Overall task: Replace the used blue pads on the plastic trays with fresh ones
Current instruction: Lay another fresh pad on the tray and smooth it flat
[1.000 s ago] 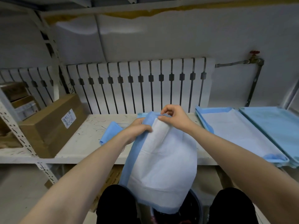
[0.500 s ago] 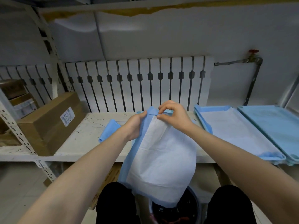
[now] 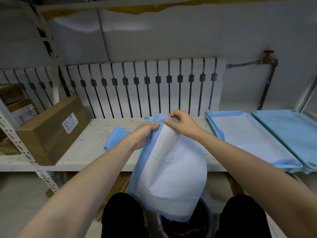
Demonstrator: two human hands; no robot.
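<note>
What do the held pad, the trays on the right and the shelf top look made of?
Pad: soft paper-like or nonwoven white face with thin blue film backing, probably; it drapes and creases.
Trays: rigid light blue plastic, matte, judging by moulded raised rims.
Shelf top: white painted board or metal, unclear; scratched and scuffed dark.

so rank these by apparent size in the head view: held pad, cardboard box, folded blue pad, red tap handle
1. held pad, though it hangs nearest the camera, which inflates it
2. cardboard box
3. folded blue pad
4. red tap handle, far back and tiny
</note>
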